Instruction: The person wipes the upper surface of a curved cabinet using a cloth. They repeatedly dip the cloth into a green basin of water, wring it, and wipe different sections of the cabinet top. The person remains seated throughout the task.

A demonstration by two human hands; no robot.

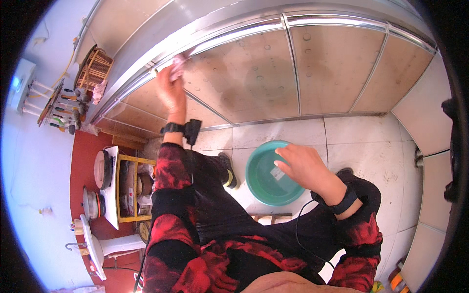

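My left hand [171,88] is reached out to the upper left, shut on a pink cloth [178,68]. It presses the cloth to the shiny metal trim [238,33] along the top of the tan cabinet panels [242,84]. Water drops or round marks dot these panels. Over my right knee, my right hand [306,166] hangs with thumb and fingers slightly apart and nothing in it. Below that hand, a green plastic basin [262,183] stands on the floor between my feet. A pale rectangular patch shows on its bottom.
White floor tiles [351,154] surround the basin, and more panels [421,106] stand at right. To the left are a yellow-framed shelf [136,190], a white pedestal sink [96,245], hanging utensils [67,110] and a wicker basket [99,67]. A cable [300,227] runs from my right wrist.
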